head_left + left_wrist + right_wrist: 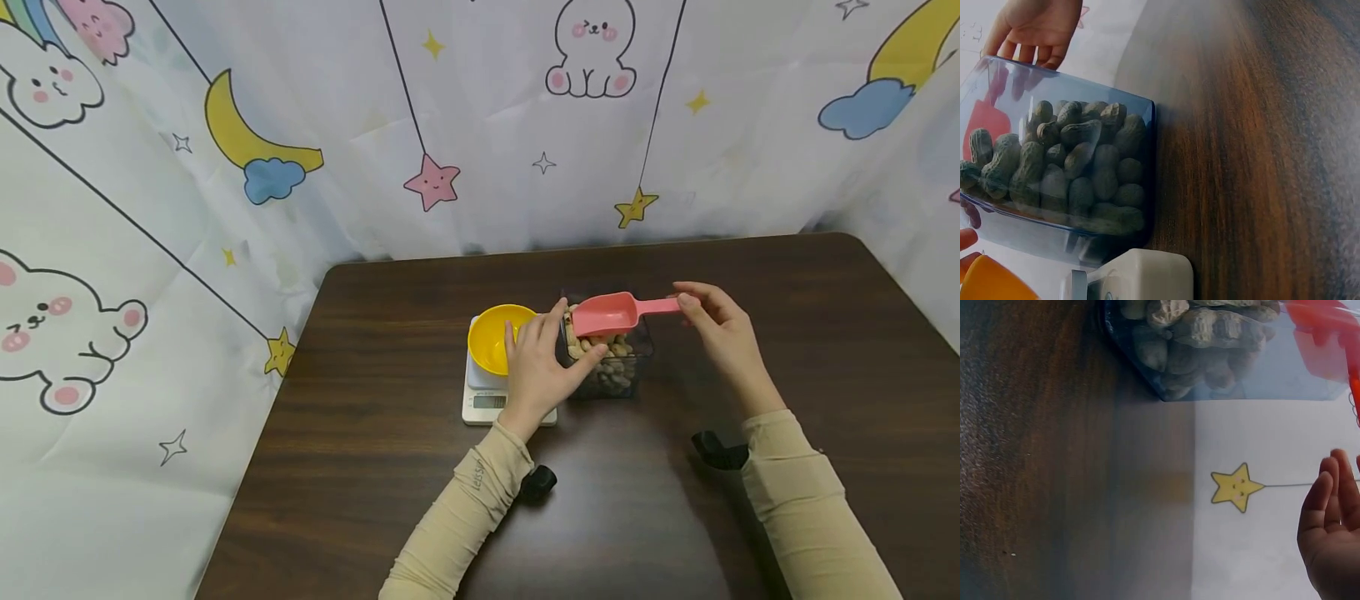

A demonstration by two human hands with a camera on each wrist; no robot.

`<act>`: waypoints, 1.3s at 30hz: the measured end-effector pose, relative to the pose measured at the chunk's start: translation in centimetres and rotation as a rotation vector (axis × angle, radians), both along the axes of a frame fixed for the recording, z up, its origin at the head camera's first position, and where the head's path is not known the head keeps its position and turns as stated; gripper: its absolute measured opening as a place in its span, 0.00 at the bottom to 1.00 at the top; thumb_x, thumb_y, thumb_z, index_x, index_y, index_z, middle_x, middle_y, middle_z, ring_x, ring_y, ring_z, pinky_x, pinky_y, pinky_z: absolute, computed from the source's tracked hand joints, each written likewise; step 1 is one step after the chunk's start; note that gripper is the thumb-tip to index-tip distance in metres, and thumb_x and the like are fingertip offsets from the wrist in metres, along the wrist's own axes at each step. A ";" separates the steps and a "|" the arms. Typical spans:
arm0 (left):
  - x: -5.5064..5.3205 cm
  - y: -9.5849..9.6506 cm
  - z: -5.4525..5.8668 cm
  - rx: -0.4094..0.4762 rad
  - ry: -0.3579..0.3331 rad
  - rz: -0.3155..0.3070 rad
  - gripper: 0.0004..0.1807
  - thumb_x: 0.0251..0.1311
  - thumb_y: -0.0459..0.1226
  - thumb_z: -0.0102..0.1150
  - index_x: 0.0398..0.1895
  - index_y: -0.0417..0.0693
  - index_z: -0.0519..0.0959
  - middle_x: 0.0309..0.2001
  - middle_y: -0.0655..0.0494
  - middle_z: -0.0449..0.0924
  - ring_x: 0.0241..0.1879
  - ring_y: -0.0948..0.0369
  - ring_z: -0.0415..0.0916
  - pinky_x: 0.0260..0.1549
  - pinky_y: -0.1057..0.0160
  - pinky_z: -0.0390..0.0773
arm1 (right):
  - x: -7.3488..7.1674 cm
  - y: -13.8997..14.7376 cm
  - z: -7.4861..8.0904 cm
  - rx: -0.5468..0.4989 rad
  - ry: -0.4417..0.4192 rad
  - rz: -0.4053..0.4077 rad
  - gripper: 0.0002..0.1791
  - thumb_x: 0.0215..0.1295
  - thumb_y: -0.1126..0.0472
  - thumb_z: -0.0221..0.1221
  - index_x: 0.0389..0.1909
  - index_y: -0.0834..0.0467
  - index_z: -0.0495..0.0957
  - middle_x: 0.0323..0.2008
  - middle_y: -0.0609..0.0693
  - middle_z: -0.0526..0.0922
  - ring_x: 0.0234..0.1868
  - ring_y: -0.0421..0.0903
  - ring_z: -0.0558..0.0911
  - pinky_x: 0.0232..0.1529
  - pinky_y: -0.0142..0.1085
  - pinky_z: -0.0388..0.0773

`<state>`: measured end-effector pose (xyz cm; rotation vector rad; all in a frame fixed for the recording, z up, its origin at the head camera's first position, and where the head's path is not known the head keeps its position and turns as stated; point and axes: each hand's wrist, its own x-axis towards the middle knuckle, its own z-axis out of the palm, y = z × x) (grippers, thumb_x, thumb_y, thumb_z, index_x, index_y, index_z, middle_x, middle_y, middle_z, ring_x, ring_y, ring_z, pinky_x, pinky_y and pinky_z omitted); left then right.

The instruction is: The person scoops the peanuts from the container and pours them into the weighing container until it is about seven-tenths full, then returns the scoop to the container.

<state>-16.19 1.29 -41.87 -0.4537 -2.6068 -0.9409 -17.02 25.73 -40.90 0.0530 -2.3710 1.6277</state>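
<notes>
In my right hand [716,333] a pink scoop [606,315] is pinched by the end of its handle. Its bowl lies over the peanuts [615,346] in a clear, bluish plastic box [1066,244]; through the box wall it shows red in the left wrist view. Several peanuts [1079,150] fill the lower part of the box. My left hand [538,367] reaches between that box and a yellow bowl [489,340], fingers spread, with index fingertip and thumb at the box's rim. The bowl stands on a white kitchen scale [480,408], partly hidden by the left hand.
All of this stands on a dark brown wooden table [360,383]. Behind and to the left hangs a white curtain [495,117] with cartoon prints. A black wrist device [538,483] juts out by the left sleeve, and another black device [718,451] by the right.
</notes>
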 end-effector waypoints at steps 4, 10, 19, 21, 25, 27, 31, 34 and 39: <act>0.0 -0.1 0.1 -0.027 -0.001 0.002 0.40 0.49 0.63 0.58 0.64 0.56 0.67 0.54 0.57 0.75 0.58 0.61 0.69 0.69 0.38 0.47 | 0.0 0.0 -0.3 -0.036 -0.031 0.036 0.20 0.68 0.57 0.51 0.59 0.58 0.70 0.35 0.31 0.77 0.36 0.29 0.77 0.38 0.17 0.74; -0.1 -0.2 0.3 -0.016 -0.040 -0.026 0.43 0.46 0.64 0.60 0.64 0.55 0.67 0.55 0.58 0.74 0.56 0.61 0.69 0.67 0.49 0.60 | 0.1 0.1 -0.6 -0.228 -0.061 0.122 0.20 0.66 0.62 0.55 0.58 0.56 0.71 0.34 0.35 0.84 0.36 0.31 0.82 0.37 0.19 0.77; -0.2 -0.5 0.6 0.071 -0.140 -0.084 0.46 0.45 0.61 0.64 0.66 0.51 0.63 0.59 0.55 0.70 0.57 0.59 0.67 0.57 0.58 0.73 | -0.1 0.1 -0.9 -0.653 0.014 0.278 0.18 0.66 0.69 0.51 0.56 0.68 0.69 0.35 0.48 0.83 0.35 0.40 0.83 0.41 0.25 0.80; -0.2 -0.5 0.6 0.082 -0.148 -0.091 0.46 0.45 0.61 0.65 0.66 0.51 0.63 0.59 0.55 0.70 0.58 0.59 0.67 0.58 0.57 0.73 | -0.2 0.1 -1.0 -0.722 0.029 0.312 0.18 0.66 0.71 0.50 0.56 0.70 0.69 0.36 0.49 0.82 0.35 0.41 0.83 0.41 0.26 0.81; -0.2 -0.4 0.6 0.095 -0.162 -0.099 0.47 0.45 0.61 0.65 0.67 0.51 0.62 0.60 0.54 0.69 0.59 0.58 0.67 0.59 0.57 0.73 | -0.3 0.3 -1.1 -0.781 0.024 0.333 0.17 0.66 0.71 0.50 0.55 0.69 0.70 0.36 0.50 0.83 0.35 0.42 0.85 0.42 0.27 0.81; -0.2 -0.4 0.6 0.100 -0.172 -0.098 0.47 0.45 0.61 0.65 0.67 0.51 0.62 0.61 0.54 0.69 0.60 0.58 0.67 0.59 0.57 0.72 | -0.3 0.3 -1.2 -0.795 0.014 0.336 0.17 0.66 0.71 0.50 0.54 0.69 0.70 0.36 0.50 0.84 0.36 0.42 0.85 0.43 0.28 0.81; -0.3 -0.4 0.6 0.109 -0.197 -0.097 0.47 0.45 0.61 0.65 0.68 0.53 0.61 0.63 0.54 0.68 0.61 0.58 0.67 0.60 0.56 0.71 | -0.4 0.3 -1.0 -0.819 0.005 0.342 0.15 0.66 0.71 0.50 0.53 0.67 0.71 0.36 0.51 0.85 0.36 0.43 0.85 0.43 0.28 0.82; -0.4 -0.4 0.6 0.108 -0.207 -0.099 0.47 0.45 0.61 0.65 0.68 0.54 0.61 0.63 0.54 0.67 0.62 0.57 0.67 0.60 0.55 0.71 | -0.5 0.3 -0.7 -0.841 0.024 0.351 0.14 0.66 0.72 0.49 0.52 0.68 0.71 0.35 0.52 0.85 0.36 0.43 0.85 0.42 0.28 0.82; -0.3 -0.5 0.5 0.101 -0.200 -0.101 0.47 0.45 0.60 0.65 0.68 0.53 0.61 0.64 0.54 0.67 0.63 0.57 0.66 0.61 0.55 0.71 | -0.6 0.3 1.0 -0.796 0.073 0.373 0.14 0.65 0.73 0.48 0.51 0.71 0.70 0.36 0.53 0.83 0.36 0.44 0.85 0.43 0.28 0.81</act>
